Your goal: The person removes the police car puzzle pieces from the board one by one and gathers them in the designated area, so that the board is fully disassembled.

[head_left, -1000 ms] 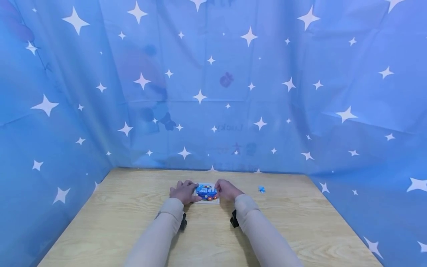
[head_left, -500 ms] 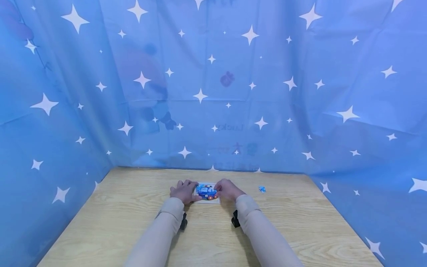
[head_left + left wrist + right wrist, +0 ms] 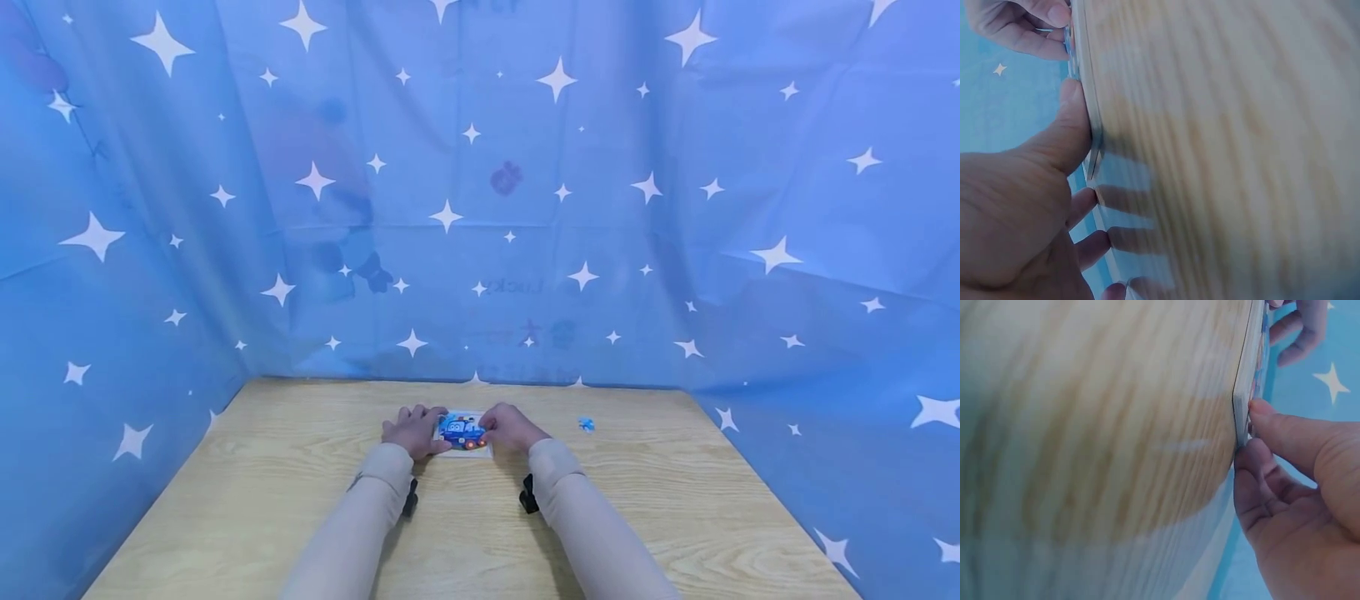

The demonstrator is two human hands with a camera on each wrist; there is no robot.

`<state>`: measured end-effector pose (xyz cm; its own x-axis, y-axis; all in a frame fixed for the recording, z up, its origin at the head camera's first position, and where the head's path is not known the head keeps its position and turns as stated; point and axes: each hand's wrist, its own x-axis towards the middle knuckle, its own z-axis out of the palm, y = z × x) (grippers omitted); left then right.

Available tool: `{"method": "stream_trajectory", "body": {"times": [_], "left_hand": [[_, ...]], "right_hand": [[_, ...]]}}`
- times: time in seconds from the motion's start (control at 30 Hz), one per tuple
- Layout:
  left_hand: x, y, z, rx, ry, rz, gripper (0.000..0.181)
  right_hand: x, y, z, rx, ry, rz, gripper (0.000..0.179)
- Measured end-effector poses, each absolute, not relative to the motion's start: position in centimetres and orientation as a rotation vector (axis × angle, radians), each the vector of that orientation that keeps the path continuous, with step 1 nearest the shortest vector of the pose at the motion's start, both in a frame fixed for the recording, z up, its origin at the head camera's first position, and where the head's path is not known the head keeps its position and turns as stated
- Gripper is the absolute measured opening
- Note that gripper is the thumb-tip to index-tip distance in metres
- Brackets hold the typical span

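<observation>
A small jigsaw puzzle board (image 3: 471, 454) with a picture of a blue cartoon car lies flat on the table. My left hand (image 3: 412, 432) holds its left side, with the thumb at the near edge and the other fingers spread toward the far left corner. In the left wrist view several fingertips of that hand touch the tabletop. My right hand (image 3: 512, 427) is at the board's right edge, thumb and forefinger pinching a small puzzle piece (image 3: 1251, 429), mostly hidden by the fingertips. Off to the right lies a loose blue puzzle piece (image 3: 587, 424).
The light wooden table (image 3: 300, 500) ends at the back against a blue curtain (image 3: 465, 167) printed with white stars. That curtain also closes in both sides. A black wrist mount (image 3: 528, 495) sits under the right sleeve, and a similar one under the left.
Both hands stay at the board, and the right fingers shift only slightly at its right edge. The loose piece keeps its place; the whole view drifts a little.
</observation>
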<state>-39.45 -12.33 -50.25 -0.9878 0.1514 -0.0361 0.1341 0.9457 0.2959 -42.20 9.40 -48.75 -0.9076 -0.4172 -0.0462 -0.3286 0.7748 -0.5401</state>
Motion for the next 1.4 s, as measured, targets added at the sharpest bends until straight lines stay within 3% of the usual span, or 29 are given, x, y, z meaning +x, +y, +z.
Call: {"method": "stream_trajectory", "body": {"times": [1.4], "left_hand": [[-38.98,-12.15,-50.12,0.244,3.015,0.425,0.056]], "right_hand": [[-41.69,9.49,-49.17,-0.65,2.834,-0.877,0.02]]}}
